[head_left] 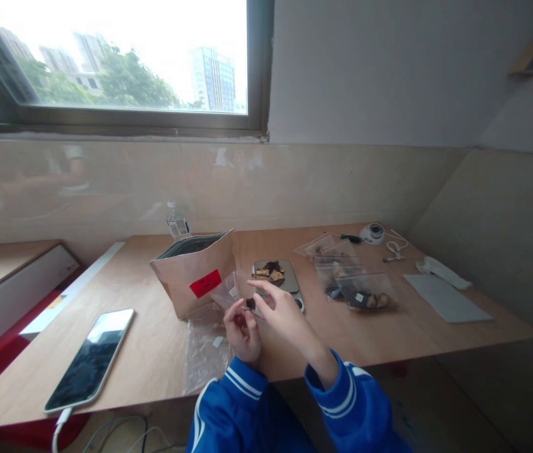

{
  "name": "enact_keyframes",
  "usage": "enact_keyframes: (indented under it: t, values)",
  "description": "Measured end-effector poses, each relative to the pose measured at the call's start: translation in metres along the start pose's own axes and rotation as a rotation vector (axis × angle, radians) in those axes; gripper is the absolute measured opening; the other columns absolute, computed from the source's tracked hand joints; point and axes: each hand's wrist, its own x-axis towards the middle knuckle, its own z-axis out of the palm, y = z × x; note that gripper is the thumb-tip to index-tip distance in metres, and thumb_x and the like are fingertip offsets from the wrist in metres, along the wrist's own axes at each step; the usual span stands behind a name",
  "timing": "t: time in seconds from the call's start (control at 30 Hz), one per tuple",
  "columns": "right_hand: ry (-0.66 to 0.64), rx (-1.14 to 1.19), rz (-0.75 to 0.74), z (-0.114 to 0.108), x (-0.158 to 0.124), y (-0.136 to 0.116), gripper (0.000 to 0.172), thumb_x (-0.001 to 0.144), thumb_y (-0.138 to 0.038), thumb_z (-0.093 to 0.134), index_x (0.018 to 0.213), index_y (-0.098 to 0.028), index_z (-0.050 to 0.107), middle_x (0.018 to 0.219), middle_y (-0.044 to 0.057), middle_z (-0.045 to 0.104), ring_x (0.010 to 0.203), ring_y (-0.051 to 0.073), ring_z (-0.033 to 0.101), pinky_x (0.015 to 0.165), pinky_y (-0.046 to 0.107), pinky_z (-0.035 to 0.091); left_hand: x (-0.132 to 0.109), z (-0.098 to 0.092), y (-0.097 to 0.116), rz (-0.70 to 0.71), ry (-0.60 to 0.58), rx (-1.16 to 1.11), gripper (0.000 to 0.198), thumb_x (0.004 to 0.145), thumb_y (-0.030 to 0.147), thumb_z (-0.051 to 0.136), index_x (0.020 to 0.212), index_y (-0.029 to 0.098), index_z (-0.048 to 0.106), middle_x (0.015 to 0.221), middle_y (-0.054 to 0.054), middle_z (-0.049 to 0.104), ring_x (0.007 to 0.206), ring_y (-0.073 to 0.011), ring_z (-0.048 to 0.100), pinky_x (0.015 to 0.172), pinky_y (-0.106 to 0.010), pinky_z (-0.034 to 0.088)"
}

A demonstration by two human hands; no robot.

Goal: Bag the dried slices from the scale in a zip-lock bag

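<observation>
Clear plastic bag (221, 293) | red edge | white label (233, 292) | dark piece (250, 303) near hands (244, 338) (286, 313)

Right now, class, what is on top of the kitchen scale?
Dark and pale dried slices lie on the kitchen scale. The surface beneath them is covered; the right hand hides part of the front.

Free passage between scale (291, 275) and zip bags (347, 275), upright paper bag (188, 267) a barrier leftward.
</observation>
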Motion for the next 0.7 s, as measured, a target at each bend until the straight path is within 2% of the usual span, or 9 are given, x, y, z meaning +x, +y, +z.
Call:
enact_keyframes:
  t: [0.03, 0.1, 0.2, 0.23, 0.33, 0.47, 0.57, 0.7]
  values:
    - [0.005, 0.016, -0.003, -0.002, 0.001, -0.001, 0.028, 0.087, -0.022, 0.047, 0.109, -0.025, 0.063, 0.11, 0.003, 0.067, 0.085, 0.015, 0.064, 0.076, 0.028, 0.05, 0.0, 0.0, 0.001, -0.005, 0.003, -0.005, 0.027, 0.087, 0.028, 0.054, 0.112, 0.018, 0.054, 0.084, -0.001, 0.052, 0.056, -0.0067, 0.051, 0.05, -0.02, 0.045]
    - [0.097, 0.018, -0.026, -0.006, 0.006, 0.004, 0.025, 0.089, -0.024, 0.044, 0.102, -0.023, 0.066, 0.102, 0.003, 0.069, 0.082, 0.015, 0.064, 0.073, 0.027, 0.05, 0.002, 0.002, 0.004, -0.02, 0.012, -0.014, 0.026, 0.087, 0.028, 0.053, 0.111, 0.018, 0.054, 0.082, 0.0, 0.05, 0.05, -0.0046, 0.049, 0.046, -0.018, 0.043]
    - [0.306, -0.103, -0.077, -0.01, 0.023, 0.032, 0.025, 0.09, -0.026, 0.042, 0.094, -0.02, 0.065, 0.095, 0.007, 0.067, 0.085, 0.018, 0.061, 0.078, 0.031, 0.049, 0.004, 0.004, 0.007, -0.051, 0.057, -0.022, 0.025, 0.088, 0.029, 0.051, 0.11, 0.017, 0.054, 0.08, 0.002, 0.048, 0.046, -0.003, 0.047, 0.042, -0.016, 0.041]
    - [0.338, -0.184, -0.088, -0.009, 0.029, 0.045, 0.025, 0.09, -0.028, 0.042, 0.094, -0.019, 0.065, 0.096, 0.008, 0.065, 0.089, 0.02, 0.06, 0.082, 0.034, 0.048, 0.005, 0.005, 0.008, -0.056, 0.065, -0.025, 0.025, 0.088, 0.029, 0.051, 0.11, 0.017, 0.054, 0.08, 0.002, 0.048, 0.046, -0.0029, 0.047, 0.041, -0.016, 0.041]
    - [0.313, -0.452, -0.07, 0.0, 0.043, 0.081, 0.03, 0.086, -0.036, 0.051, 0.109, -0.019, 0.062, 0.112, 0.014, 0.058, 0.107, 0.029, 0.051, 0.093, 0.045, 0.041, 0.006, 0.005, 0.009, -0.06, 0.074, -0.026, 0.025, 0.087, 0.029, 0.052, 0.11, 0.017, 0.054, 0.081, 0.001, 0.049, 0.047, -0.0032, 0.047, 0.041, -0.016, 0.042]
    - [0.306, -0.669, -0.017, 0.02, 0.046, 0.104, 0.049, 0.083, -0.047, 0.056, 0.123, -0.02, 0.053, 0.128, 0.019, 0.047, 0.113, 0.036, 0.044, 0.092, 0.052, 0.039, 0.006, 0.004, 0.009, -0.051, 0.082, -0.01, 0.025, 0.087, 0.029, 0.052, 0.109, 0.018, 0.056, 0.082, 0.0, 0.051, 0.049, -0.0039, 0.047, 0.043, -0.016, 0.041]
    - [0.307, -0.731, 0.002, 0.026, 0.044, 0.108, 0.047, 0.084, -0.045, 0.055, 0.123, -0.018, 0.053, 0.124, 0.02, 0.049, 0.108, 0.035, 0.046, 0.089, 0.051, 0.039, 0.007, 0.004, 0.009, -0.027, 0.084, 0.008, 0.024, 0.087, 0.027, 0.052, 0.11, 0.018, 0.056, 0.082, 0.0, 0.051, 0.051, -0.0045, 0.047, 0.046, -0.017, 0.042]
    - [0.267, -0.733, -0.016, 0.018, 0.041, 0.114, 0.035, 0.085, -0.036, 0.054, 0.117, -0.021, 0.057, 0.112, 0.013, 0.057, 0.1, 0.031, 0.048, 0.087, 0.046, 0.04, 0.008, 0.004, 0.011, -0.01, 0.082, 0.017, 0.024, 0.088, 0.026, 0.051, 0.11, 0.018, 0.056, 0.082, 0.0, 0.051, 0.051, -0.0047, 0.047, 0.045, -0.016, 0.042]
